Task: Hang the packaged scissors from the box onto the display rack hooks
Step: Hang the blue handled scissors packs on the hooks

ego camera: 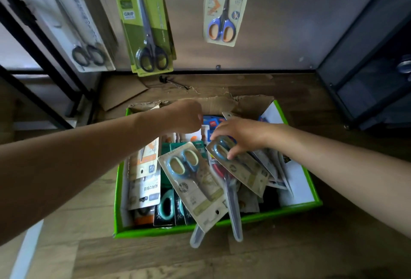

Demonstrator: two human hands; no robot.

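The display rack point(289, 33) rises beyond the green box point(155, 231). A green scissors pack point(146, 22) and a cream pack point(224, 9) with blue-orange handles hang on it. The box is heaped with carded scissors. A beige pack point(193, 180) with pale blue handles lies on top, jutting over the near rim. The right hand point(240, 136) reaches over the middle of the box, fingers curled round the handle end of a matching beige pack point(244, 167). The left hand point(184, 116) hangs fisted over the far side of the box; whether it holds anything cannot be told.
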